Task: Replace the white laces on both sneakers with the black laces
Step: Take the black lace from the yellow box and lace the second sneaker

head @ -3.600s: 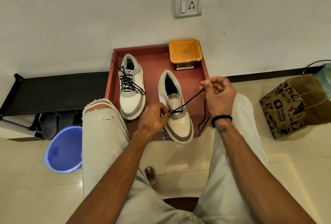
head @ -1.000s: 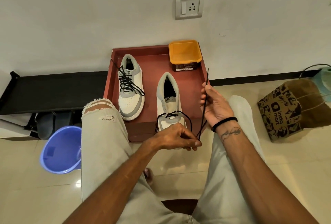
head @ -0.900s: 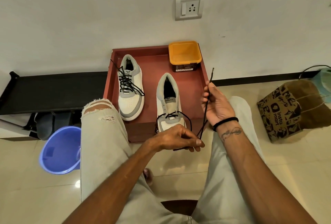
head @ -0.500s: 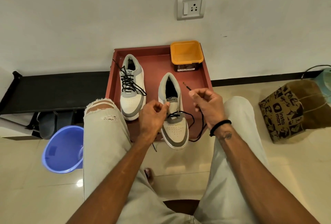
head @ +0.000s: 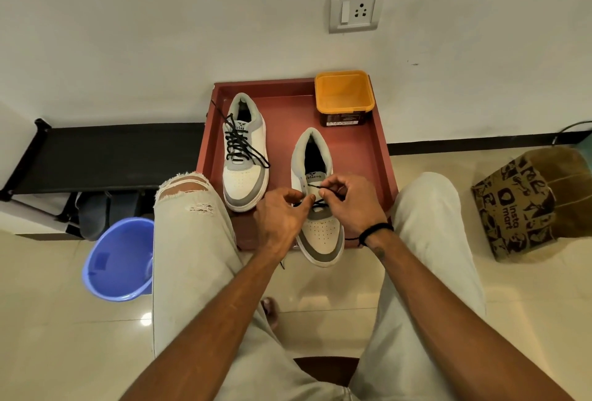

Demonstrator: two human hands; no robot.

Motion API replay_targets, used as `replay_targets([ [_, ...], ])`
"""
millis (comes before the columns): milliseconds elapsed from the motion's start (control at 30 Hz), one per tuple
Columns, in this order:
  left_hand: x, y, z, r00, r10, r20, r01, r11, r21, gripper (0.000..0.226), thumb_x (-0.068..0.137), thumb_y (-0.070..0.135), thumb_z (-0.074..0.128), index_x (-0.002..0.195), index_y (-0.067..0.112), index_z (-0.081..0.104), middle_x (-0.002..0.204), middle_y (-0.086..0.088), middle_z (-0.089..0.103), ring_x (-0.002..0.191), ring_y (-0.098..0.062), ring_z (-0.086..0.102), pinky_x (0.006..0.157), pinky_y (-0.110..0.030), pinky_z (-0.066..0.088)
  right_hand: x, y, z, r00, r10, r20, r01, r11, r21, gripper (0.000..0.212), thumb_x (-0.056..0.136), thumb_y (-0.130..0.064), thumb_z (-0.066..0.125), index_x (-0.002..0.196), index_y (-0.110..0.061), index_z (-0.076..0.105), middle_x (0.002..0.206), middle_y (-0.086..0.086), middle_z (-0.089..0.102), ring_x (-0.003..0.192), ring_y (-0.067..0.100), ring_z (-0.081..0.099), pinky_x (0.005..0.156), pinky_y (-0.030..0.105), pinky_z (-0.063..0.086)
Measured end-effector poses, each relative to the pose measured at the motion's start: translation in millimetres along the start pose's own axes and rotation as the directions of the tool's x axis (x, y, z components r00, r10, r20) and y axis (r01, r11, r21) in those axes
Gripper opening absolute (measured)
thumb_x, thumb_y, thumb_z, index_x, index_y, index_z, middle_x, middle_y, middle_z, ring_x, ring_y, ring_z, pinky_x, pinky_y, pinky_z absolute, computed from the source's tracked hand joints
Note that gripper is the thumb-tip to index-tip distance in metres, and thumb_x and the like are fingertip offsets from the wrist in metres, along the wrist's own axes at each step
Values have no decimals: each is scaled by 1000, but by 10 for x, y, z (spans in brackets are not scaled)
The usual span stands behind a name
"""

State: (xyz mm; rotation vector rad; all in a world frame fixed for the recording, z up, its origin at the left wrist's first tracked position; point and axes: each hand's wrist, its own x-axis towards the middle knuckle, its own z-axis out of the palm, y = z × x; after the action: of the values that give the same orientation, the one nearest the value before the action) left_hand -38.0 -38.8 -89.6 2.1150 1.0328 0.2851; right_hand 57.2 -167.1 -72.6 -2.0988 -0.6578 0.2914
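1. Black lace [head: 330, 191] is pinched near its tip between the thumb and curled fingers of the right hand [head: 350, 205], over the eyelet area of the near sneaker [head: 318, 208].
2. Only the lowest rows of that sneaker carry the lace. It crosses just above the perforated toe cap, and the tongue above is bare.
3. Left hand [head: 278, 218] has its fingers bent inward, thumb and forefinger meeting at the sneaker's left eyelet edge. They touch the shoe there; whether they also pinch the lace cannot be told.
4. A loose stretch of the same lace shows below the left wrist, hanging past the front edge of the red tray [head: 381, 157].
5. Right wrist wears a black band [head: 374, 231].
6. Near sneaker lies heel away from the person, its toe sticking out over the tray's front edge.
7. Far sneaker [head: 243, 157] sits to the left on the tray, apart from the first, fully threaded with black lace whose loose ends trail to both sides.
8. Orange tub [head: 344, 96] stands in the tray's far right corner, against the wall.
9. Both knees in pale trousers flank the tray, the left one torn.
10. Blue bucket [head: 118, 259] stands on the floor at the left, beside a black rack [head: 105, 154].
11. A printed brown paper bag [head: 525, 205] stands at the right.
12. A wall socket [head: 355, 10] is above the tray.
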Motion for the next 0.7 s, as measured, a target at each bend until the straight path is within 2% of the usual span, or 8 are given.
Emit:
replay_targets([
  [100,7,-19,2,999,-32,3,32,998,-62,29,84,54,77,99,30,83,93,12,79,90,-9,72,90,-38,56,15,3,51,999,-45,12,46,994,-99,19,94,-13,71,111,-17,77,101,0,66,88,10,63,82,16,51],
  [167,21,-49,-2,998,-48,32,51,992,-116,27,84,51,78,99,30,83,93,12,79,92,-10,73,91,-42,58,27,-6,77,999,-45,26,48,990,-129,20,94,-16,71,113,-18,78,102,0,66,88,10,62,81,13,50],
  [300,48,-84,5,993,-77,93,95,975,-203,19,86,43,81,99,29,84,89,11,80,89,-8,74,88,-40,60,37,-28,126,997,-39,61,51,980,-194,13,93,-23,73,103,-21,80,99,-2,64,88,13,63,81,29,56],
  [433,59,-97,11,990,-91,110,114,969,-218,15,87,39,80,99,31,83,88,13,79,89,-8,74,88,-41,60,34,-34,168,997,-25,71,38,980,-195,9,93,-22,73,99,-23,80,97,-3,63,88,13,62,80,30,56],
  [500,50,-88,10,990,-96,103,116,972,-204,17,87,40,80,100,31,83,89,12,79,90,-8,73,89,-41,59,38,-26,183,998,-18,66,30,983,-183,8,93,-22,73,97,-23,80,94,-5,61,86,12,61,78,27,54],
  [633,48,-85,-3,989,-95,112,115,976,-187,19,86,45,80,101,32,83,91,13,79,92,-9,73,90,-42,58,29,-24,221,999,16,35,-10,989,-148,7,92,-21,74,96,-21,80,92,-6,58,84,8,58,70,9,39],
  [700,45,-82,-10,989,-89,118,109,978,-178,21,86,47,79,101,33,83,92,14,79,93,-8,72,90,-41,58,24,-16,241,999,32,18,-30,990,-136,7,92,-20,74,95,-20,80,91,-6,59,83,7,56,67,6,36],
])
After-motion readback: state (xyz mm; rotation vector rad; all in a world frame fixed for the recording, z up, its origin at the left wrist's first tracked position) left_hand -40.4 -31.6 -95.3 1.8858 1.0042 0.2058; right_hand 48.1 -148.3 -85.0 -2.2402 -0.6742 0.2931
